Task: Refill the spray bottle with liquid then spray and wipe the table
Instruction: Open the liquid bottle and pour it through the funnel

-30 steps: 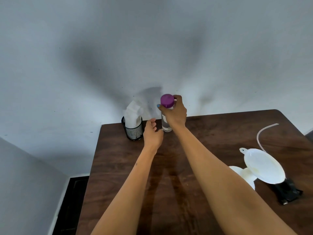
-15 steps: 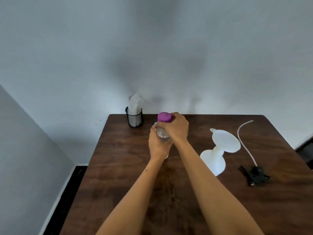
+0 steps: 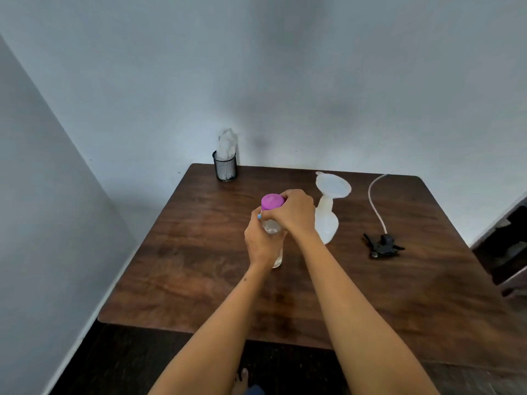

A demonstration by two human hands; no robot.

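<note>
Head view shows your left hand [image 3: 261, 242] gripping the clear bottle [image 3: 274, 228] and your right hand [image 3: 289, 210] clamped round its purple cap [image 3: 272, 201]. Hold the body steady, twist only the cap, and keep it upright.

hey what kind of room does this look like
Probably a plain room at home or a small workspace: a dark wooden table pushed into a bare grey corner, a mesh cup of tissues, dark floor below.
</note>
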